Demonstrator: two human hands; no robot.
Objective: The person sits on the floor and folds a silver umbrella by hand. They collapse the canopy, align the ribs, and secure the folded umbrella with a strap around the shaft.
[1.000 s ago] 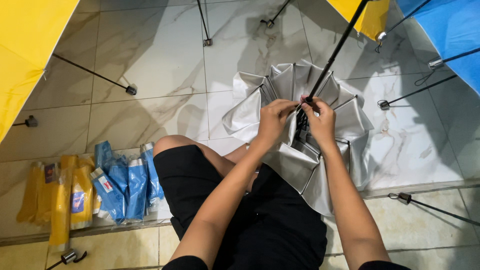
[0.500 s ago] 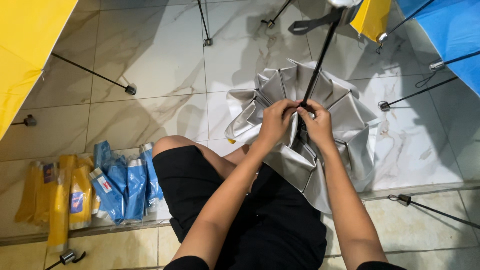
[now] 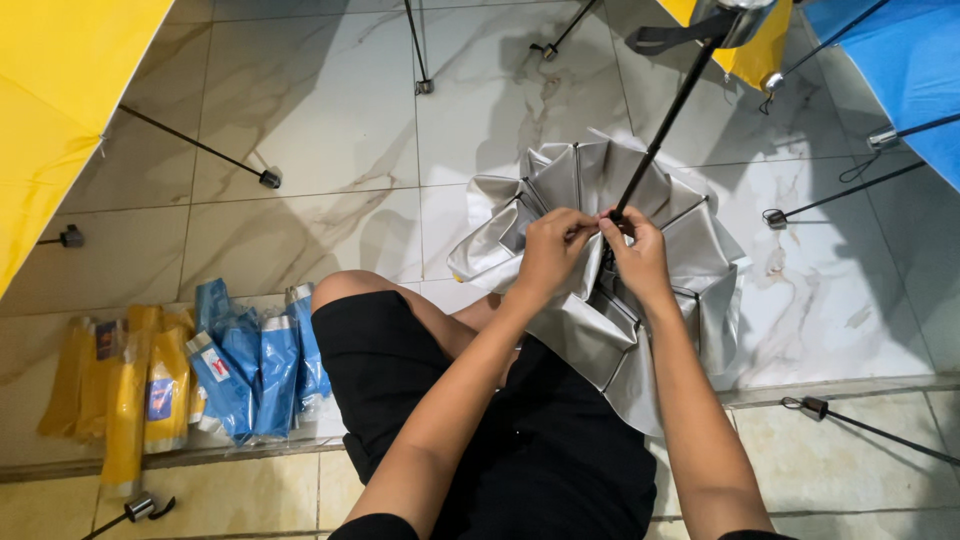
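A half-collapsed umbrella with a silver lining (image 3: 570,180) lies upside down on my lap and the tiled floor. Its black shaft (image 3: 665,125) rises away from me to a handle with a black strap (image 3: 725,18) at the top edge. My left hand (image 3: 552,250) and my right hand (image 3: 635,252) meet at the base of the shaft, fingers pinched on the ribs and runner there. The fingertips hide the exact part they grip. My bare knee and black shorts (image 3: 500,430) fill the foreground.
Open yellow umbrellas sit at the far left (image 3: 60,110) and top (image 3: 750,55), a blue one (image 3: 900,70) at top right, their handles resting on the marble floor. Several folded blue (image 3: 255,360) and yellow (image 3: 125,385) umbrellas in plastic sleeves lie at my left.
The shaft has lengthened upward, bringing the handle and strap into view at the top. Both hands stay at its base, and the silver canopy has spread a little wider.
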